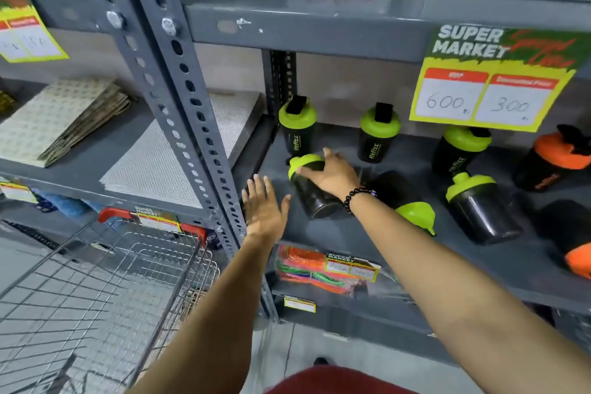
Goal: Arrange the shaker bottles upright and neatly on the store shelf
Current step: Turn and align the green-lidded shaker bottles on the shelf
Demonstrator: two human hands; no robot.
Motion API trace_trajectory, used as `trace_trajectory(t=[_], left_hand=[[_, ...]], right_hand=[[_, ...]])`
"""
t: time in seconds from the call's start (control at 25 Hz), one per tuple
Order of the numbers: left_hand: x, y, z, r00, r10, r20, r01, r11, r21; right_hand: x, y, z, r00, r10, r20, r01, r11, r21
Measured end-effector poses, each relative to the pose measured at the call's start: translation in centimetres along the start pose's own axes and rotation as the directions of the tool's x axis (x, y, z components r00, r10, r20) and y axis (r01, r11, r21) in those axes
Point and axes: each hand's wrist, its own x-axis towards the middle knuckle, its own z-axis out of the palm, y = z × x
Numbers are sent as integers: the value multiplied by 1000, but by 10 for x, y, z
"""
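Black shaker bottles with green or orange lids stand on the grey shelf (351, 233). My right hand (332, 174) grips the lid end of a tilted green-lidded bottle (315, 198) at the shelf's left front. My left hand (263, 208) hovers open just left of it, fingers spread, touching nothing. Three green-lidded bottles stand upright along the back (297, 129) (379, 134) (457, 150). Another green-lidded bottle (479, 205) leans at the front right. A bottle (415, 213) lies on its side behind my right forearm. Orange-lidded bottles sit at the far right, one upright (556, 160), one tipped over (572, 240).
A perforated steel upright (188, 112) stands just left of my left hand. A wire shopping cart (105, 275) with red handle is at lower left. A yellow price sign (486, 83) hangs from the shelf above. Colourful packets (307, 269) lie on the shelf below.
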Motion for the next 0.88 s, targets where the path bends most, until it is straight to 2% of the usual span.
trace_trajectory(t=[0.12,0.2,0.32,0.44,0.56,0.76,0.88], left_hand=[[3,-1,7,998,-48,32,48,999,20],[3,-1,10,998,-36,48,35,999,14],[5,-2,9,998,-32,54,31,999,16],[4,-2,8,997,-42,60,41,999,14],[4,-2,6,997,-41,64,41,999,8],[3,-1,5,997,-43,69,43,999,8],[2,-1,4,996,-44,74,43,999,16]], right_hand=[[13,-5,0,975,99,200,-114,992,61],[19,-6,1,966,114,231,-138,986,89],[19,-6,-2,989,57,139,-79,985,154],[18,-10,-8,998,-56,-14,57,920,387],[14,-12,-7,976,-173,-131,212,887,411],[5,0,2,979,-188,-75,202,888,414],[1,-3,-5,967,-256,-8,242,903,354]])
